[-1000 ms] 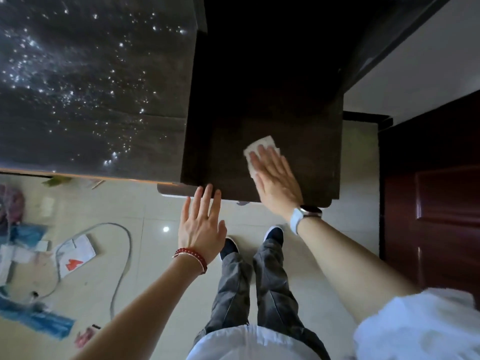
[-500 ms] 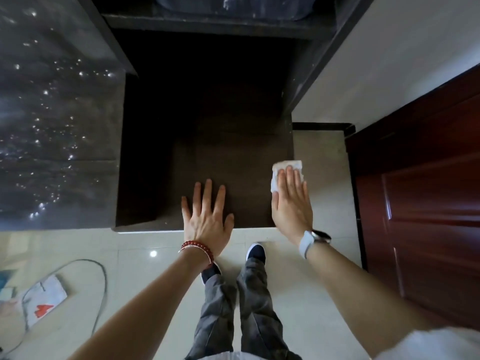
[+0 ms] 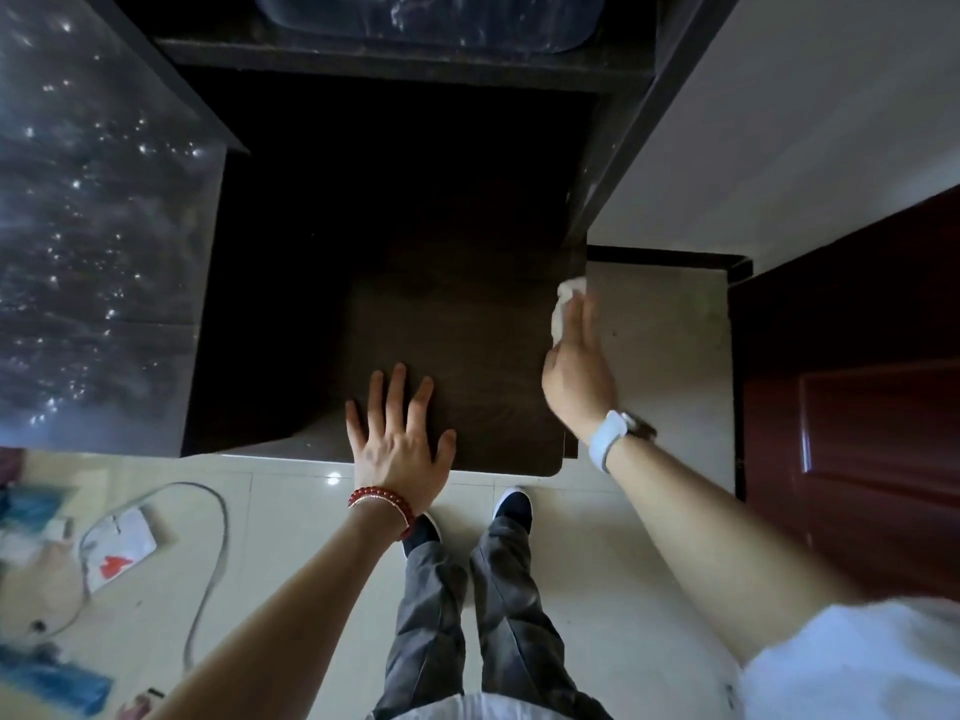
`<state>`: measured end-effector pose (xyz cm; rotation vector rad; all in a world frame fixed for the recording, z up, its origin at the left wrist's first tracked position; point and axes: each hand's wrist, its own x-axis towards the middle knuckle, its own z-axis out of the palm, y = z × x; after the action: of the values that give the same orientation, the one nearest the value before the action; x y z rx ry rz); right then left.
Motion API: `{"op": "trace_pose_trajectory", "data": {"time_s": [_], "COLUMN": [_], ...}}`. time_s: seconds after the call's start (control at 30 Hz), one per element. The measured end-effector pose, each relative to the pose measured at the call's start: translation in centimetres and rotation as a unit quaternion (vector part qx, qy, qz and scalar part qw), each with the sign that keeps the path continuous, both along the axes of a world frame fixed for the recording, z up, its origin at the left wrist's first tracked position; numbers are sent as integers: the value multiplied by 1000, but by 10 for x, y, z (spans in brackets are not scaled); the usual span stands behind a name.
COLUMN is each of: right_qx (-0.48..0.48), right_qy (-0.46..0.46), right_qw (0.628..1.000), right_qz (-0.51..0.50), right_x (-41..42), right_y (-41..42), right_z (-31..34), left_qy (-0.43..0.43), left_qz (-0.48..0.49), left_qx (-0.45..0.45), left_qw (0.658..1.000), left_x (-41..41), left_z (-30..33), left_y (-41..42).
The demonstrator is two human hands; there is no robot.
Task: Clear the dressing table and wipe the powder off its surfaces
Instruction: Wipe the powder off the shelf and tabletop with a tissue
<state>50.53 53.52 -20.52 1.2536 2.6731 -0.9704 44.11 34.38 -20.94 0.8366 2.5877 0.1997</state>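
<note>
Over on the far left we have the glass-topped surface (image 3: 98, 241), speckled all over with white powder that has not been touched. Down on the tiled floor (image 3: 291, 543) below it lie a grey cable (image 3: 208, 579) and a white paper with a red mark (image 3: 122, 545); we can read no words on it.

Moving right, our left hand (image 3: 397, 444) rests flat, fingers spread and straight, holding nothing, on the front edge of the low dark shelf (image 3: 483, 356) of the dressing table, much as it did half a second ago.

At the right edge of that shelf sits the change. A second ago our right hand (image 3: 579, 361) pressed the white wipe (image 3: 563, 309) near the middle of the shelf; half a second ago it was at the right front corner. Now the hand has turned on its side and the wipe is bunched between the straight fingers and the shelf's right side edge, further back toward the upright. No finger visibly curls round it.

We judge the shelf top has had its pass and the side edge is in hand, while the powdered glass and the tray (image 3: 426, 18) above remain.

No brand shows on the white-strapped watch (image 3: 621, 433).
</note>
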Motion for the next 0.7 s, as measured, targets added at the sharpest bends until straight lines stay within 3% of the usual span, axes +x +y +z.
{"op": "trace_pose_trajectory", "data": {"time_s": [0.2, 0.43, 0.7], "right_qx": [51, 14, 82], "right_qy": [-35, -38, -26], "right_qw": [982, 997, 986], "right_qz": [178, 64, 143], "right_x": [44, -33, 57], "right_y": [-6, 34, -79], "right_z": [-2, 2, -9], "left_qy": [15, 21, 3], "left_qz": [8, 9, -16], "left_qx": [0, -9, 12], "left_qw": [1000, 1000, 1000], "left_x": [-1, 1, -1], "left_z": [-3, -4, 4], "left_y": [0, 0, -13]}}
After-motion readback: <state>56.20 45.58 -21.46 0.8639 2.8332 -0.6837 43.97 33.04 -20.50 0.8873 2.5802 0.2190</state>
